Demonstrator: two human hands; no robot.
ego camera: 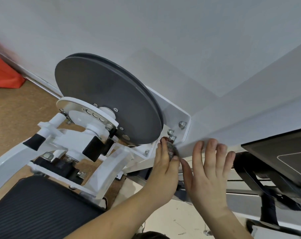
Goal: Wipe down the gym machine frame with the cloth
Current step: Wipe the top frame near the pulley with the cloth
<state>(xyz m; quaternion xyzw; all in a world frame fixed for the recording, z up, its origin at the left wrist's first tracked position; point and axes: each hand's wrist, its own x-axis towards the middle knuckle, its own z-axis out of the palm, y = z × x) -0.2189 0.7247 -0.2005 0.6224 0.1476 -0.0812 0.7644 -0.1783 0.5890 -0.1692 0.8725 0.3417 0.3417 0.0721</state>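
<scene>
Right hand (pixel 208 171) lies flat against the lower edge of the white frame (pixel 241 118), fingers straight and spread, holding nothing. Just to its left, the left hand (pixel 165 163) pinches a small dark bunched cloth (pixel 171 149) between thumb and fingers and presses it to the frame's corner, just below the bolts (pixel 182 125) of the white bracket. Beside that bracket stands a big grey wheel (pixel 108 100), tilted. A black ribbed pad (pixel 34 209) fills the lower left of the view, a black panel (pixel 284 152) sits at the right edge, and a red bag (pixel 3 73) rests on the brown floor (pixel 17 109) by the wall
</scene>
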